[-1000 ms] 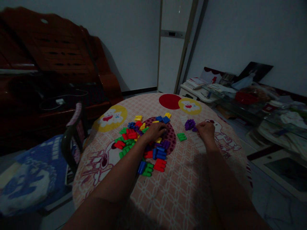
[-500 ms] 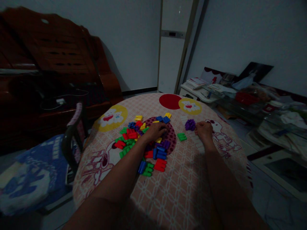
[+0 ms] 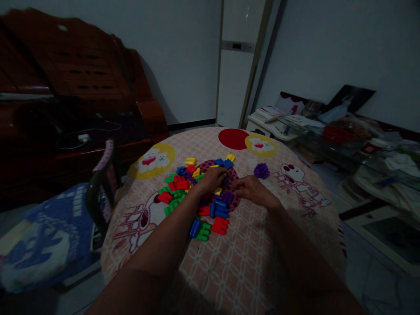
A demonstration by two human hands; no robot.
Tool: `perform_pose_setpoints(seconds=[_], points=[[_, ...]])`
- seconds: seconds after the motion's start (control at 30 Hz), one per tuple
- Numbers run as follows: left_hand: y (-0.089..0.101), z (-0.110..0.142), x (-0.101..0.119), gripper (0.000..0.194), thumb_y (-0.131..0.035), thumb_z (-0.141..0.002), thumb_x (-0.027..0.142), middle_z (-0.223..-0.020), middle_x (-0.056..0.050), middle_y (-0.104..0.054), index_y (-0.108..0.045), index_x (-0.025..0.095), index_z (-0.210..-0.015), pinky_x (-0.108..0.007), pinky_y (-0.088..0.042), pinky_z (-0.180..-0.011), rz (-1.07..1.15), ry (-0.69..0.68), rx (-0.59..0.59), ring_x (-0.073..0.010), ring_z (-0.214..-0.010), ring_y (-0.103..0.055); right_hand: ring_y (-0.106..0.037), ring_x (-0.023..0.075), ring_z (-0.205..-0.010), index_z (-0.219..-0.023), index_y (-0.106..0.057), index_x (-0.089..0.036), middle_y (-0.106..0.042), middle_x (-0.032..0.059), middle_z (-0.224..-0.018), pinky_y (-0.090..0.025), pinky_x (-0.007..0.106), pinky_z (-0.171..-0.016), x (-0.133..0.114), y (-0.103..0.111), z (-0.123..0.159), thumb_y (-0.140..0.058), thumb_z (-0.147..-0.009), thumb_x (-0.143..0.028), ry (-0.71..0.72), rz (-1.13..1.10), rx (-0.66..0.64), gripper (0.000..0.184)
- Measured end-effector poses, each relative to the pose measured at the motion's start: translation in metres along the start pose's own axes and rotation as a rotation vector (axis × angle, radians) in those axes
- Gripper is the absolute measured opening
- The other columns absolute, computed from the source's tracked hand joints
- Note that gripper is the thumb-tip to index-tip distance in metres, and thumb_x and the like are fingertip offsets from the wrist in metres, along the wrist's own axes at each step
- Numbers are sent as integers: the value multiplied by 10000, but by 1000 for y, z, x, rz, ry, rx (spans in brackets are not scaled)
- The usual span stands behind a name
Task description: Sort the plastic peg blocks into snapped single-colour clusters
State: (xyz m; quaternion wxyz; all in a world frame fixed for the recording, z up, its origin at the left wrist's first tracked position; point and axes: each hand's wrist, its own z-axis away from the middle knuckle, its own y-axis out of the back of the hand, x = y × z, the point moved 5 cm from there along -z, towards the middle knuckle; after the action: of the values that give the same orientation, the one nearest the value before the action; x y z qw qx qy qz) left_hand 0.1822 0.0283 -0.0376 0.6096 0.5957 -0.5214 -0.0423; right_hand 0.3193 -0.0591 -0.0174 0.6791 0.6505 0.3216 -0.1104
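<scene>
Loose plastic building blocks in red, green, blue, yellow and purple lie in a heap on the round table. My left hand rests over the heap's right side, its fingers bent down and closed. A bit of blue shows under its fingertips, but what they hold is unclear. Just right of the heap, my right hand reaches leftward, low over the cloth, its fingers loosely apart. Nothing shows in them, though the palm side is hidden. Beyond it sits a cluster of purple blocks, touched by neither hand.
A patterned cloth covers the table. On the left stand a chair with a blue cover and a wooden bench. To the right, a glass-topped cabinet carries papers and bags. A tall white unit stands behind.
My right hand has left the purple cluster and moved left and slightly nearer. The green block that lay beside the cluster is now out of sight. My left hand stays almost still.
</scene>
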Motion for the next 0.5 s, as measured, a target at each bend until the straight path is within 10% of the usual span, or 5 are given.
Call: perform_pose_setpoints(seconds=[0.3, 0.5], points=[[0, 0, 0, 278, -478, -928, 132, -1036, -86, -756, -740, 147, -1020, -318, -502, -914, -22, 7, -10, -208, -956, -680, -681, 198, -850, -1006, -767, -209, -763, 65, -900, -390, 262, -692, -24, -25, 1, -678, -869, -206, 68, 263, -95, 163], [0, 0, 0, 266, -488, -926, 150, -1004, -76, -751, -740, 165, -1010, -328, -503, -900, -46, 12, -11, -217, -946, -676, -639, 170, -678, -750, -732, -167, -718, 46, -715, -417, 269, -650, -1, 21, 1, -629, -875, -277, -23, 25, 271, 195]])
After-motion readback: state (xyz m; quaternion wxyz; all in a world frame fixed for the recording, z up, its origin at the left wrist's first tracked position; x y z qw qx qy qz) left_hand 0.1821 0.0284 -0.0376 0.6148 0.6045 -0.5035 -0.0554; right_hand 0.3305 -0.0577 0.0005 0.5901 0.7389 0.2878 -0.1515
